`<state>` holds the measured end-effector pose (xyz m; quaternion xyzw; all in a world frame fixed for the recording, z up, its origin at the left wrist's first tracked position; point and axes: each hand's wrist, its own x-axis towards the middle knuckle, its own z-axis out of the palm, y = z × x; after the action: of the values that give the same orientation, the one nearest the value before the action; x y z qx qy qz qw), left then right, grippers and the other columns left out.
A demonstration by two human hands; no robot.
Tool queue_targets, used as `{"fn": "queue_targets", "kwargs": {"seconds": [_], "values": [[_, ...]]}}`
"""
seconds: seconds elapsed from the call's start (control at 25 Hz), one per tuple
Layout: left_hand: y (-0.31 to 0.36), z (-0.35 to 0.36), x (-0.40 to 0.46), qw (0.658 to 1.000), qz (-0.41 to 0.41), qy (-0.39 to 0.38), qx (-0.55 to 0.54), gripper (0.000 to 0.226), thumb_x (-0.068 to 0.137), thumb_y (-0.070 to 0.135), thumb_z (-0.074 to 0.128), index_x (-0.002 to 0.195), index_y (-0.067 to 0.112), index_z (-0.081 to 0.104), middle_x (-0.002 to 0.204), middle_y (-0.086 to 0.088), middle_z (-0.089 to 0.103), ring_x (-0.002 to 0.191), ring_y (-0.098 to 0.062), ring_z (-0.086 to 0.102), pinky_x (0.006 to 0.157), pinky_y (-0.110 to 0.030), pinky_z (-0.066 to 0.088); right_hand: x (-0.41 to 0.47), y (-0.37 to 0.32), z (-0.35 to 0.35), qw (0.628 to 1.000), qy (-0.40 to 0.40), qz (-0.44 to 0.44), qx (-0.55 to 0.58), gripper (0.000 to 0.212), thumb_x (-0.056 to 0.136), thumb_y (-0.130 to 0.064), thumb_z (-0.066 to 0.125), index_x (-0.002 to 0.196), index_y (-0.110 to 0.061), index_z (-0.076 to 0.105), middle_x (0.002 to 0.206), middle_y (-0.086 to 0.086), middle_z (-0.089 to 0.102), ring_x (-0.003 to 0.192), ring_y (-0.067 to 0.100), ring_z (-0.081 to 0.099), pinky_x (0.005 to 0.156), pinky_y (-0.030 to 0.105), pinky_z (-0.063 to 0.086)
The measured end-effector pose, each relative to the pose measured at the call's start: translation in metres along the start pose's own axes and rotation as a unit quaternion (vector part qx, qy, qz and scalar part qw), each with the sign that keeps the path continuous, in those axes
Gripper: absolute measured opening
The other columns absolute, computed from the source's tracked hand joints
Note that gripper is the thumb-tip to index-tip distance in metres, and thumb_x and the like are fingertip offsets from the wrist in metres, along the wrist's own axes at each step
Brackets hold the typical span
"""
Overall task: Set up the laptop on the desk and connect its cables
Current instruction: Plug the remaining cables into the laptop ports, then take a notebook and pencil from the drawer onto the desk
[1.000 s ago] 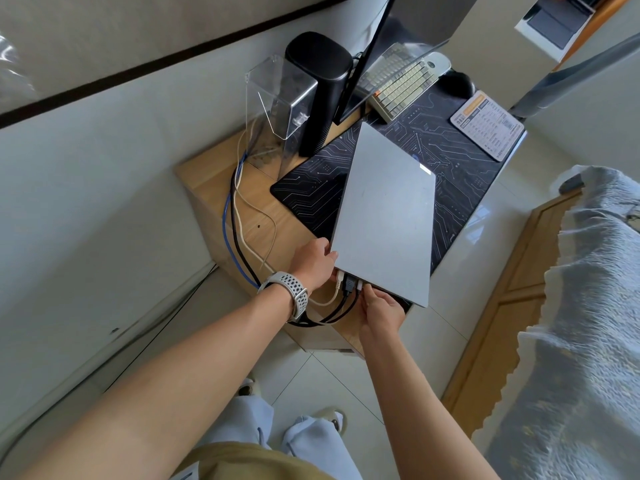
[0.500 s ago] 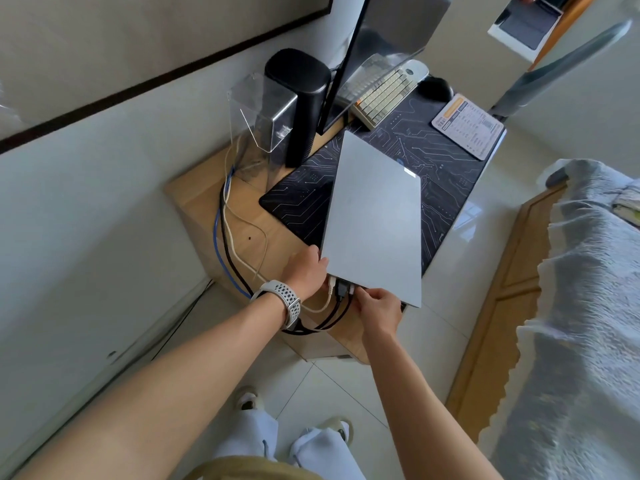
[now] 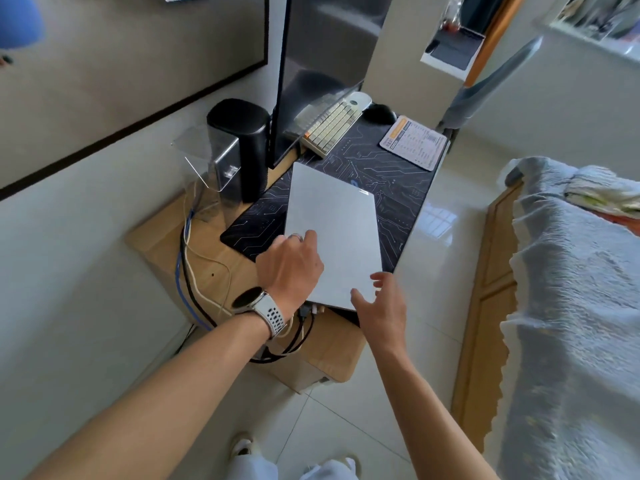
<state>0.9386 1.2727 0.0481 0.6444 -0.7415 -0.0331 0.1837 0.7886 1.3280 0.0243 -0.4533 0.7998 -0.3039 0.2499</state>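
Observation:
A closed silver laptop [image 3: 337,220] lies on a black circuit-pattern desk mat [image 3: 391,188] on the wooden desk [image 3: 162,237]. Cable plugs [image 3: 310,310] sit at its near edge, and black, white and blue cables [image 3: 188,271] run along the desk's left side. My left hand [image 3: 291,268], with a watch on the wrist, rests on the lid's near left corner, fingers curled. My right hand [image 3: 381,306] hovers with fingers spread over the near right corner and holds nothing.
A monitor [image 3: 325,64] stands behind the laptop, with a black cylinder [image 3: 242,147] and a clear stand [image 3: 207,164] to its left. A keyboard [image 3: 329,128], mouse [image 3: 381,112] and small pad [image 3: 414,142] lie further back. A bed [image 3: 571,306] is on the right.
Both hands have left the plugs at the laptop's near edge. My left hand moved up onto the lid; my right hand lifted and spread open. The camera tilted up.

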Motion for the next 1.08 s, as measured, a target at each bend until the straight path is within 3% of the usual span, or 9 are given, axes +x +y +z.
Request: {"fn": "queue_targets", "kwargs": {"seconds": [0.12, 0.24, 0.36, 0.48, 0.64, 0.88, 1.08], "values": [[0.04, -0.017, 0.007, 0.998, 0.028, 0.022, -0.046, 0.019, 0.09, 0.03, 0.056, 0.097, 0.012, 0.054, 0.086, -0.005, 0.058, 0.079, -0.024, 0.055, 0.051, -0.031, 0.044, 0.014, -0.006, -0.036, 0.998, 0.02, -0.056, 0.006, 0.053, 0.083, -0.027, 0.07, 0.129, -0.019, 0.044, 0.125, 0.0, 0.053, 0.104, 0.016, 0.052, 0.086, 0.031, 0.046], [0.085, -0.024, 0.018, 0.994, 0.034, 0.017, -0.107, 0.031, 0.09, 0.032, 0.059, 0.112, 0.012, 0.054, 0.115, -0.011, 0.057, 0.104, -0.028, 0.053, 0.066, -0.036, 0.051, 0.03, -0.005, -0.085, 0.994, 0.041, -0.102, 0.013, 0.058, 0.083, -0.026, 0.072, 0.132, -0.016, 0.043, 0.13, 0.002, 0.053, 0.115, 0.018, 0.052, 0.094, 0.032, 0.045], [0.13, -0.03, 0.035, 0.986, 0.035, 0.011, -0.163, 0.037, 0.089, 0.033, 0.062, 0.117, 0.012, 0.053, 0.132, -0.013, 0.047, 0.118, -0.031, 0.043, 0.078, -0.028, 0.04, 0.047, -0.004, -0.14, 0.987, 0.044, -0.152, 0.003, 0.06, 0.081, -0.025, 0.073, 0.133, -0.015, 0.044, 0.128, 0.004, 0.054, 0.116, 0.02, 0.052, 0.094, 0.032, 0.043], [0.175, -0.039, 0.044, 0.965, 0.028, 0.031, -0.258, 0.032, 0.088, 0.03, 0.062, 0.114, 0.013, 0.055, 0.132, -0.009, 0.047, 0.121, -0.03, 0.041, 0.086, -0.025, 0.029, 0.06, 0.007, -0.204, 0.981, 0.057, -0.181, 0.042, 0.062, 0.082, -0.025, 0.073, 0.135, -0.018, 0.041, 0.126, -0.001, 0.054, 0.113, 0.014, 0.051, 0.094, 0.031, 0.044], [0.224, -0.037, 0.038, 0.924, -0.022, 0.002, -0.381, 0.028, 0.091, 0.029, 0.06, 0.116, 0.021, 0.055, 0.132, 0.0, 0.048, 0.125, -0.025, 0.036, 0.092, -0.033, 0.034, 0.07, 0.038, -0.277, 0.976, 0.08, -0.189, 0.079, 0.064, 0.084, -0.029, 0.071, 0.138, -0.024, 0.037, 0.123, -0.011, 0.049, 0.115, 0.01, 0.049, 0.1, 0.039, 0.046], [0.262, -0.043, 0.061, 0.894, -0.008, -0.014, -0.448, 0.023, 0.092, 0.033, 0.059, 0.114, 0.027, 0.056, 0.124, 0.004, 0.048, 0.123, -0.019, 0.039, 0.094, -0.032, 0.033, 0.098, 0.047, -0.342, 0.972, 0.053, -0.22, 0.065, 0.06, 0.086, -0.029, 0.068, 0.138, -0.027, 0.038, 0.121, -0.013, 0.049, 0.115, 0.011, 0.049, 0.099, 0.044, 0.046], [0.28, -0.042, 0.09, 0.866, -0.029, -0.02, -0.499, 0.035, 0.079, 0.047, 0.055, 0.108, 0.028, 0.057, 0.119, -0.001, 0.054, 0.11, -0.017, 0.05, 0.097, -0.044, 0.045, 0.124, 0.052, -0.367, 0.966, 0.046, -0.234, 0.099, 0.051, 0.087, -0.029, 0.064, 0.133, -0.032, 0.04, 0.123, -0.012, 0.05, 0.116, 0.011, 0.049, 0.096, 0.036, 0.047]]}}
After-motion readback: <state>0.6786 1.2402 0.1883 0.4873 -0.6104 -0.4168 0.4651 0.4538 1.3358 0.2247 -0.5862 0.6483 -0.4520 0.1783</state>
